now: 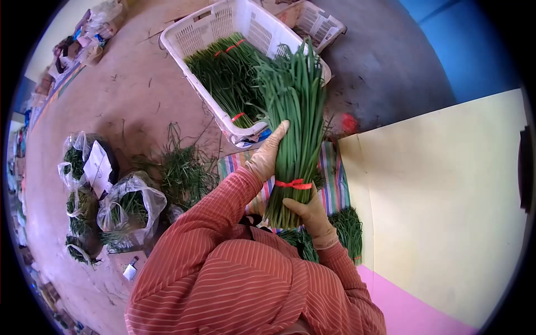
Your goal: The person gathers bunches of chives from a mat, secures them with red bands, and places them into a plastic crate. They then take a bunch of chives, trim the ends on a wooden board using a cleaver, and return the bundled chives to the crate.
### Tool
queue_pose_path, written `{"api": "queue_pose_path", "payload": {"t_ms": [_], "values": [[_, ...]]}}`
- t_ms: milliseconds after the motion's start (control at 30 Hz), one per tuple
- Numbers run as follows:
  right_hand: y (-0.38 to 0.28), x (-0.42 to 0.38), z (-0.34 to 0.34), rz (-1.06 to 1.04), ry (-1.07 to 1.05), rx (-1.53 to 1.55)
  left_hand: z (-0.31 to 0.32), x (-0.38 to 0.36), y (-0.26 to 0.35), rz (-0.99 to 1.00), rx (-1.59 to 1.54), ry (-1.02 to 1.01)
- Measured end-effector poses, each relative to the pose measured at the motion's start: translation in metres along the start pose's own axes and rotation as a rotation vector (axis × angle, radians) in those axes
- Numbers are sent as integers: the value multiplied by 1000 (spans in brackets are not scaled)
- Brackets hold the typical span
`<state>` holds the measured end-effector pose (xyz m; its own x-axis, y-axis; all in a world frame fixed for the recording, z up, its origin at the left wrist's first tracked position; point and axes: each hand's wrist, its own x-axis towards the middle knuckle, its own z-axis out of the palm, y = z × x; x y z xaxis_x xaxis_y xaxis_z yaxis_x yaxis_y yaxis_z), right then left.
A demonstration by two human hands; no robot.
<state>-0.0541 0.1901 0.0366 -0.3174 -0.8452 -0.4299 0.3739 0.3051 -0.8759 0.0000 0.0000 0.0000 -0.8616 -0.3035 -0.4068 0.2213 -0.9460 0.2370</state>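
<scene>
While both hands clasp the chive bundle (293, 128) | right hand (310, 215) at cut ends, left hand (268, 153) mid-stalk | I see tips running away toward white basket (184, 39).

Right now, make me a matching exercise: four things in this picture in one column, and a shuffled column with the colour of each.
Things
1. held bundle of chives
2. band around the held bundle
3. basket
4. sleeve of the left arm

Colours
A. white
B. striped rust-orange
C. green
D. red

Pairs: 1-C, 2-D, 3-A, 4-B. The left hand and the right hand both grip the bundle.
</scene>
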Motion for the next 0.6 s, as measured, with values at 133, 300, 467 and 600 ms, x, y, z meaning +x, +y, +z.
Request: {"api": "queue_pose_path", "payload": {"t_ms": [133, 300, 467, 600], "values": [[19, -5, -4, -43, 69, 80, -2, -1, -6, 6, 136, 45], [-13, -20, -32, 12, 92, 190, 1, 48, -35, 13, 237, -9], [15, -32, -60, -16, 107, 480, 32, 64, -58, -193, 243, -41], [64, -31, -101, -221, 161, 149, 7, 92, -91, -148, 603, -56]]}}
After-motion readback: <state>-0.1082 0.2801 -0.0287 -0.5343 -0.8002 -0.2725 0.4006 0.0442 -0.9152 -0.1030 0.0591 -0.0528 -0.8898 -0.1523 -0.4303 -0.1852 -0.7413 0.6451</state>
